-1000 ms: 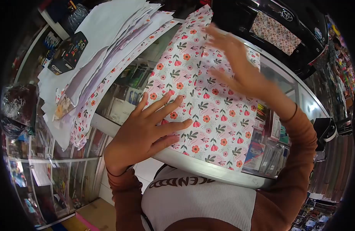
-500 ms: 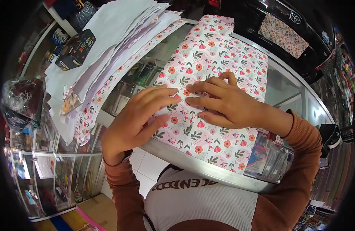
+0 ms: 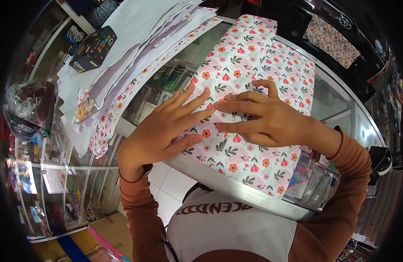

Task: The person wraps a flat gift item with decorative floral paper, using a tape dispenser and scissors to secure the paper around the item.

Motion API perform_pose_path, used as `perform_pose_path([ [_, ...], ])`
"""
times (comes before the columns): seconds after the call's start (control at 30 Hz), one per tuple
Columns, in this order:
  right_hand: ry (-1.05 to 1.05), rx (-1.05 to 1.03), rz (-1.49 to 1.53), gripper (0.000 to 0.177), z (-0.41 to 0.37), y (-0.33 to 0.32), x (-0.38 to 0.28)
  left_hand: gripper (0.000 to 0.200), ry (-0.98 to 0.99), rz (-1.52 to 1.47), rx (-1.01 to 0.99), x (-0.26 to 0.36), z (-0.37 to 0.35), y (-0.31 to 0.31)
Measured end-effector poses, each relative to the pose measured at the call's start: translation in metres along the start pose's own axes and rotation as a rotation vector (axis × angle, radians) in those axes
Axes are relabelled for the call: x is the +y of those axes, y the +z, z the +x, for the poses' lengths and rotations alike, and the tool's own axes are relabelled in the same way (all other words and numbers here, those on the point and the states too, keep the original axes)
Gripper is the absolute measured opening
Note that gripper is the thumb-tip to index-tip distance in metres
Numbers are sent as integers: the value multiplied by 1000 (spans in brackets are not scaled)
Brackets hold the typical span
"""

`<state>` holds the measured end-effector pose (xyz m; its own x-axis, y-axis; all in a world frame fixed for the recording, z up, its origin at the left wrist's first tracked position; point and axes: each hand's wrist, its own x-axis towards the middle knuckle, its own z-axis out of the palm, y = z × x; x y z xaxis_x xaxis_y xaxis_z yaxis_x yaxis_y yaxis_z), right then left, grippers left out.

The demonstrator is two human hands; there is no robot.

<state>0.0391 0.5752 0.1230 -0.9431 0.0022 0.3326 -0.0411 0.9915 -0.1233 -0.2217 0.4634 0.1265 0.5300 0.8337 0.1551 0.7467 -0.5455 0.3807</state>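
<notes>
Floral wrapping paper (image 3: 238,61), white with pink and orange flowers, lies folded into a long piece across a glass display counter (image 3: 219,183). My left hand (image 3: 164,124) rests on its left edge, fingers spread and stretched out, with the thumb lower down. On the middle of the paper lies my right hand (image 3: 265,118), its fingers apart and slightly bent, the tips pressed to the surface close to the left fingertips. A small dark printed mark shows on the paper below the hands. Neither hand holds anything that I can see.
At the left, a stack of large paper sheets (image 3: 140,39) carries a black "Magic Cube" box (image 3: 94,49). A plastic-wrapped dark item (image 3: 30,109) stands further left. Packaged goods (image 3: 302,174) show under the counter glass. Behind the counter is a black vehicle (image 3: 293,17).
My left fingers have spread wider apart and point further up the paper. My right hand stays on the paper, its fingers shifted slightly. The whole view has moved a little.
</notes>
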Motion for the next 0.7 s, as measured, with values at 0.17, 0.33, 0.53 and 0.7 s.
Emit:
perform_pose_path([
  [0.17, 10, -15, 1, 34, 1, -1, -1, 55, -10, -4, -17, -1, 1, -3],
  [0.33, 12, -39, 8, 34, 1, -3, -2, 55, -35, -16, -41, 0, 0, -8],
  [0.53, 59, -14, 9, 35, 2, -2, -2, 54, -55, -42, 32, -1, 0, -2],
  [0.7, -6, 26, 15, 36, 2, -1, 1, 52, -54, 41, 13, 1, -1, -3],
])
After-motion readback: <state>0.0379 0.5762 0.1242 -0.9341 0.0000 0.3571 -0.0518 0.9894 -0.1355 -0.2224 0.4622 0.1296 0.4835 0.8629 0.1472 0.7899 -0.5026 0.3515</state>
